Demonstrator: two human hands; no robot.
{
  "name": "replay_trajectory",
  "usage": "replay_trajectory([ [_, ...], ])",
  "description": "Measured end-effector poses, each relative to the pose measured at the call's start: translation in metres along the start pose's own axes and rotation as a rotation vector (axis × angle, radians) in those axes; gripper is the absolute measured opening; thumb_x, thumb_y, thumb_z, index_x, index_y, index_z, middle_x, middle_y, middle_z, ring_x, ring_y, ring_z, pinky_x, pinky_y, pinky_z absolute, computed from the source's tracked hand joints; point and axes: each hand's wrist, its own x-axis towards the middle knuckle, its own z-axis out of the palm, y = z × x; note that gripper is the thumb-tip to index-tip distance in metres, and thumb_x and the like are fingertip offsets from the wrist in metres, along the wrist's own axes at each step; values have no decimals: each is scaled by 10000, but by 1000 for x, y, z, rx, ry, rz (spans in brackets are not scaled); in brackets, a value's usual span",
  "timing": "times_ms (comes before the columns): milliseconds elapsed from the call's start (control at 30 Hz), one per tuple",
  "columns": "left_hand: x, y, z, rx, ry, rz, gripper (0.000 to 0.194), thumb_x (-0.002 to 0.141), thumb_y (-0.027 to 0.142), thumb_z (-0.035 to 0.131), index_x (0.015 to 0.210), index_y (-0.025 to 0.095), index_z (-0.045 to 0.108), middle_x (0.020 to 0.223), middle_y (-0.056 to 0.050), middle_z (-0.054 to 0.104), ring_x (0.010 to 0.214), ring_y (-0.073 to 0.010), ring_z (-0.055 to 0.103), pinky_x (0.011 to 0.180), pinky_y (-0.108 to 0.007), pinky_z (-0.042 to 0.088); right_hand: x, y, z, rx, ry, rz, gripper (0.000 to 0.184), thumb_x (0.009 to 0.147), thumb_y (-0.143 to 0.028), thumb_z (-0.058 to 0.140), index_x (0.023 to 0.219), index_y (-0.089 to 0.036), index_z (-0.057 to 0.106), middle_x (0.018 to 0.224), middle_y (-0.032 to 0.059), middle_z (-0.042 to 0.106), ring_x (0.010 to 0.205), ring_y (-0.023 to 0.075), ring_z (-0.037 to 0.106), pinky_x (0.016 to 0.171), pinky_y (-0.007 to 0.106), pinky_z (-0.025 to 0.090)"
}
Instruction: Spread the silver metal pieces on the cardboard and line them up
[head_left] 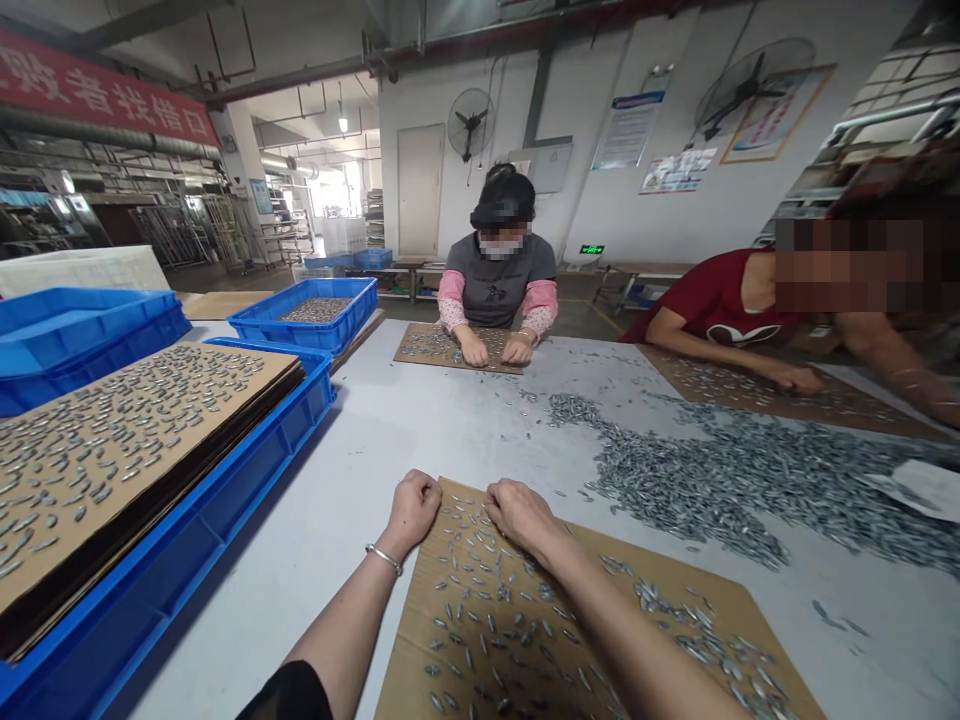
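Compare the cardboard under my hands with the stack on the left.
The sheet lies on the table; the stack sits in a blue crate. The sheet's pieces bunch up on its right; those on the stack look more evenly spread. The right hand is at the sheet; no hand is at the stack. Both are brown, topped with small grey pieces.

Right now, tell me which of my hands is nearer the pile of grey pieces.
Right. Your right hand is over the cardboard, left of the pile; your left hand is farther left, by the cardboard's far corner.
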Motion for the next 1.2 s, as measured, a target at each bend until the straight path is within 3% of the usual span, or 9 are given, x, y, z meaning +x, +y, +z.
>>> replay_trajectory([
  [233,0,2,-2,2,6,1,163,868,157,555,736,194,643,812,-31,651,775,-171,620,750,-295,468,13,-14,-6,-45,10,-106,248,962,-232,519,978,-232,766,1083,69,738,968,190,664,723,261,365],
  [567,0,-1,1,6,10,2,169,862,145,557,723,195,640,797,-32,645,779,-175,621,749,-295,468,16,-33,-2,-163,23,-142,309,966,-159,470,987,-168,778,1084,164,741,1032,249,665,887,320,399],
  [733,1,0,0,3,1,-1,167,858,136,555,728,193,644,817,-37,655,780,-175,620,754,-300,471,12,-27,-5,-123,1,-113,310,966,-179,476,917,-186,782,1041,131,745,931,223,678,777,288,391],
  [900,1,1,-1,-2,-4,0,168,851,125,548,736,196,648,821,-34,658,787,-171,626,774,-302,482,-3,-6,-13,-17,45,-70,257,978,-214,489,967,-213,746,1030,83,737,924,188,660,716,249,362],
  [1033,1,2,-1,-6,-8,3,180,850,126,538,727,200,647,818,-33,656,790,-174,634,775,-303,484,-25,6,-5,106,0,-6,175,933,-233,563,811,-199,683,843,64,724,775,175,627,646,249,316],
  [1200,1,2,-1,4,-6,0,170,849,133,549,725,198,647,822,-39,657,788,-182,630,778,-311,483,-37,2,9,120,-17,15,143,899,-223,584,778,-202,656,811,61,710,754,173,606,635,248,304],
])
